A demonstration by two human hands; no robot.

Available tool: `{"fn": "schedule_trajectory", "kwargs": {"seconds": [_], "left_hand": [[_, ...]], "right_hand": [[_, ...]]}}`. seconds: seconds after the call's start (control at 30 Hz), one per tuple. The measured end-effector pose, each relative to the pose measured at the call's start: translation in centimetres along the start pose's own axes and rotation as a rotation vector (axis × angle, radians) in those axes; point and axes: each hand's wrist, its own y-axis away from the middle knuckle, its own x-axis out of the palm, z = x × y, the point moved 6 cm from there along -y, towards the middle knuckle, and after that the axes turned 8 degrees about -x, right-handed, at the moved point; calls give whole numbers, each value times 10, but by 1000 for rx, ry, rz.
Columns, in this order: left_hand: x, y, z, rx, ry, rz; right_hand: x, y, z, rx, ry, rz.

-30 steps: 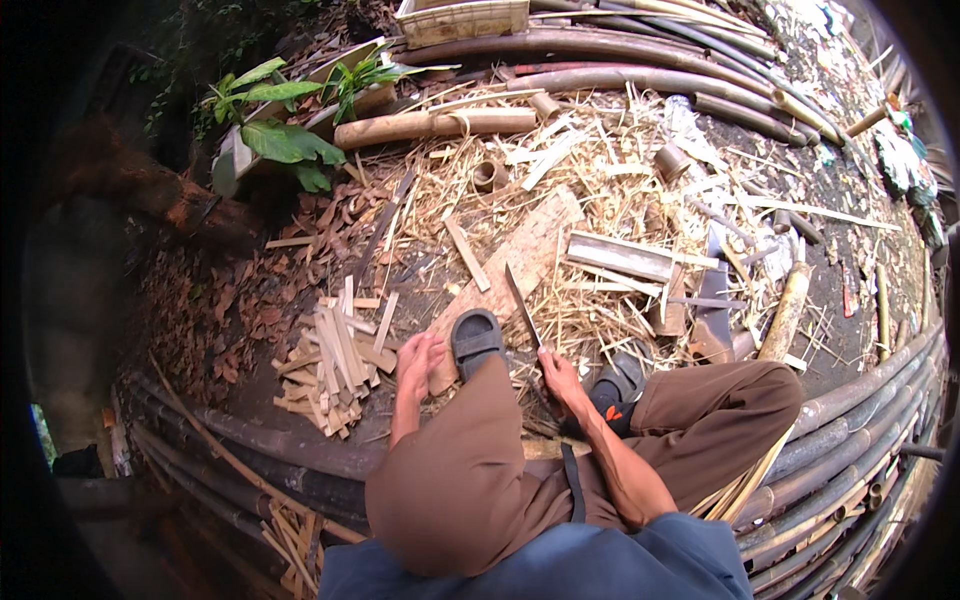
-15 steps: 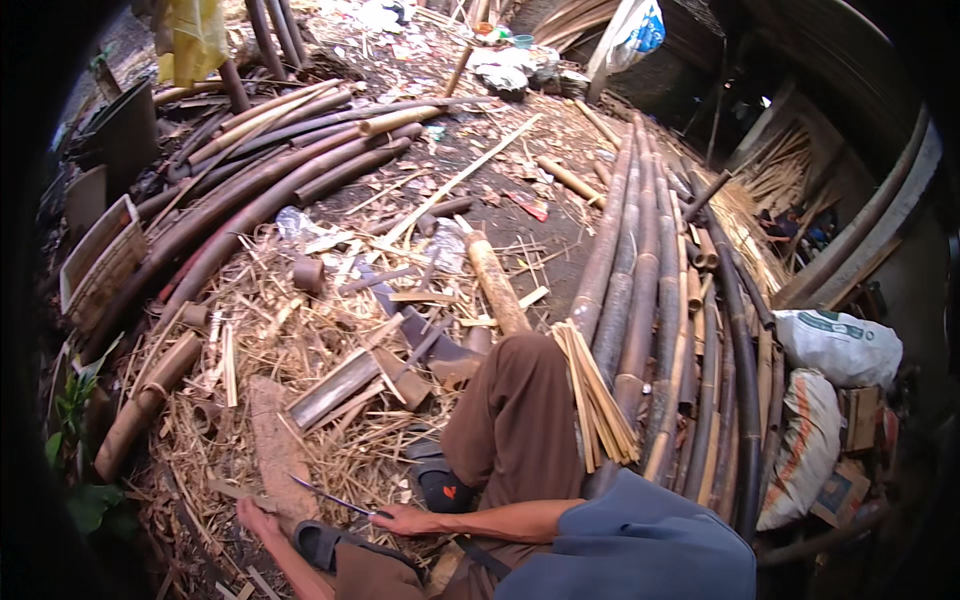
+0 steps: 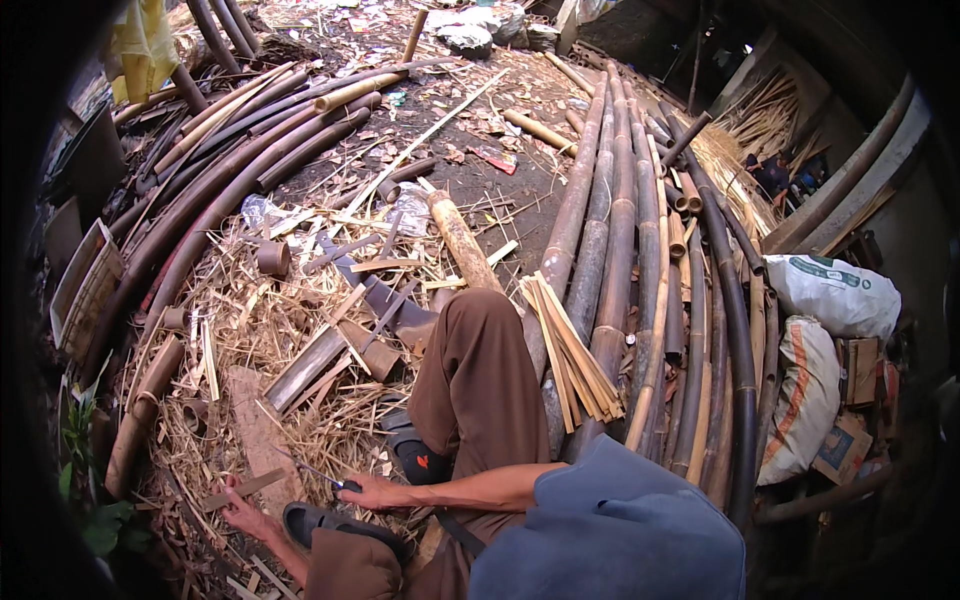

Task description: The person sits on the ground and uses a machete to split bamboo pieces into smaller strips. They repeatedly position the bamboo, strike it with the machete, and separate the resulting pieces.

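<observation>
My left hand pinches a short, flat bamboo strip, low at the left of my lap. Closed around the dark handle of a knife is my right hand, just right of the strip. The thin blade points up and left, apart from the strip as far as I can see. Beneath the strip and blade lies a flat brown wooden board among shavings. A dark sandal on my foot sits between my forearms.
A bundle of split bamboo strips lies right of my knee. Long dark bamboo poles run along the right, with more poles at upper left. White sacks stand far right. Bamboo shavings cover the ground ahead.
The view has shifted, so the scene sits higher and further left. My left hand has turned the strip, its right end now tilting up. The knife stays in my right hand.
</observation>
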Motion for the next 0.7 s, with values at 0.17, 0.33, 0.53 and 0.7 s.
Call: {"fn": "schedule_trajectory", "kwargs": {"seconds": [0.17, 0.33, 0.53, 0.7], "left_hand": [[-6, -3, -5, 109, -115, 5], [10, 2, -14, 285, -238, 83], [17, 8, -2, 193, -80, -12], [36, 8, -9, 666, -902, -162]], "right_hand": [[-23, 14, 45, -243, -55, -80], [-35, 26, 78, -584, -63, -257], [-43, 39, 101, -303, -130, 43], [-38, 18, 103, -577, -53, 24]]}}
